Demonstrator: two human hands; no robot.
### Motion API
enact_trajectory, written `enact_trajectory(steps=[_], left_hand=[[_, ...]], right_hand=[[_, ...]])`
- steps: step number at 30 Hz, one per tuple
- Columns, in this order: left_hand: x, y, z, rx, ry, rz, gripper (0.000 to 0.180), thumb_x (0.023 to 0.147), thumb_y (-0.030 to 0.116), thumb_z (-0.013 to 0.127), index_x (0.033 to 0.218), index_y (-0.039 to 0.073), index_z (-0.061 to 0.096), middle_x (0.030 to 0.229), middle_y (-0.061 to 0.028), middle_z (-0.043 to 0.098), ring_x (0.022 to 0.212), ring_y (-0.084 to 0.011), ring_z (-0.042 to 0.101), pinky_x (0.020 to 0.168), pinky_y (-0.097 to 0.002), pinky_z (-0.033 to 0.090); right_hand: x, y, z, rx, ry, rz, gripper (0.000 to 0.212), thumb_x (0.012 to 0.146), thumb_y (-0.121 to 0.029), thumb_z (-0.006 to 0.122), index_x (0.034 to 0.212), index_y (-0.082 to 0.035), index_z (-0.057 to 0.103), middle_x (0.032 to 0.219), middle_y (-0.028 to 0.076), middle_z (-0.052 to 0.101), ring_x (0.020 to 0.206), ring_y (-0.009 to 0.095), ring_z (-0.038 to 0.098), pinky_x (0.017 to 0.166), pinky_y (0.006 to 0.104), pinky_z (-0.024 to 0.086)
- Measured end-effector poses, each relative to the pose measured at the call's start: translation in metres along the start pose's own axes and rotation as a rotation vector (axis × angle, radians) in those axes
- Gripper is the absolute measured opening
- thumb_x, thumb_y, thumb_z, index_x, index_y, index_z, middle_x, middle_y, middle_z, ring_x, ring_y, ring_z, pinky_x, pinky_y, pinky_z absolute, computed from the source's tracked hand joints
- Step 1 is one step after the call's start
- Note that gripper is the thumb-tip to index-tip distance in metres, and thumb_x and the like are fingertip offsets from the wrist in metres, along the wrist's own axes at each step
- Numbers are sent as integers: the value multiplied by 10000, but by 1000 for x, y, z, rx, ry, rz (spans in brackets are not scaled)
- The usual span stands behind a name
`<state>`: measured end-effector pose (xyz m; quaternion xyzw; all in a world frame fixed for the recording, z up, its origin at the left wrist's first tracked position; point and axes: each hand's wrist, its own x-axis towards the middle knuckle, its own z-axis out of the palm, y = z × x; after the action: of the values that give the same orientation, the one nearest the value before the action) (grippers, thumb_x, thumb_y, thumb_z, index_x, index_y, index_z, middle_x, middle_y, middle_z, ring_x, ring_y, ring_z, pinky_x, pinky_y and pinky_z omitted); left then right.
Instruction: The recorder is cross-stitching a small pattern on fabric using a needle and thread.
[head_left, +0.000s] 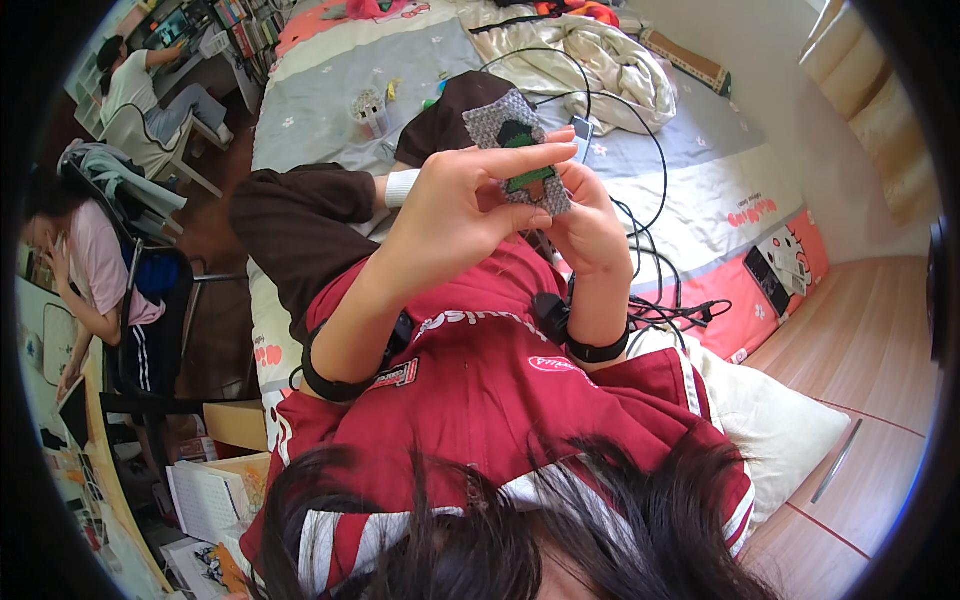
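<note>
Perhaps the main risk is a slip of the small, flat, grey textured piece (pixel 490 122)

This piece, which carries green and brown patches, is raised in front of the person's body, between the two hands. The left grip (pixel 450 200) comes over its front: thumb and forefinger are spread apart, and a part of the piece shows in the gap. Whether this grip pinches the material, I cannot tell. The right grip (pixel 595 225) is at the lower right part of the piece; its fingers are mostly hidden, so its closing I cannot tell either.

In my judgement, the piece could turn or slip if one grip loosens while the other pushes. It could also bend, if both press it unevenly.

To the right of the right grip, loose black cables (pixel 708 313) lie on the grey, white and coral patterned bed (pixel 700 120); a sideways movement of the forearm could catch them. Beyond the left grip, near the dark brown trousers (pixel 300 205), stands a small, see-through container (pixel 370 118) with little things inside. On such a soft surface, a shifting knee might tip it.
</note>
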<state>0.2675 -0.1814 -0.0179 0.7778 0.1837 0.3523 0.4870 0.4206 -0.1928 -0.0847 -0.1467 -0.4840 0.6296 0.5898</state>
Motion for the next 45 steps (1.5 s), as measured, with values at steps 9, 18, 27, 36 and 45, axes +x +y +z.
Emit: enact_trajectory(steps=[9,18,27,36,45], left_hand=[[-1,7,-4,26,22,-7,517,672,-171,537,1155,8,491,1234,-75,456,837,-37,513,628,-167,460],[0,7,-7,68,34,19,498,673,-148,560,1142,9,503,1223,-69,470,802,-24,515,570,-158,439],[0,5,-6,88,46,-6,501,671,-162,550,1141,2,502,1222,-77,469,885,-34,507,601,-155,440],[0,0,-4,161,49,24,420,693,-136,553,1094,-13,532,1166,-91,515,905,-51,507,625,-161,449],[-2,-4,0,110,136,48,216,712,-19,602,923,18,633,783,-92,646,663,-79,586,615,-196,469]], right_hand=[[-5,-13,-93,508,188,-215,125,875,-86,409,880,3,496,951,111,487,706,128,472,630,233,404],[-53,-44,-141,1378,403,-597,308,810,34,220,1027,128,418,1059,243,513,920,329,560,791,391,510],[-61,-42,-147,1027,559,-737,201,900,-86,263,949,41,410,1080,209,509,888,275,567,759,362,511],[-15,-30,-60,-149,565,-338,113,877,-127,448,868,-21,488,610,35,454,511,77,386,457,185,306],[-7,-6,24,-642,302,-88,327,777,103,415,1088,4,389,640,35,540,553,66,479,512,193,403]])
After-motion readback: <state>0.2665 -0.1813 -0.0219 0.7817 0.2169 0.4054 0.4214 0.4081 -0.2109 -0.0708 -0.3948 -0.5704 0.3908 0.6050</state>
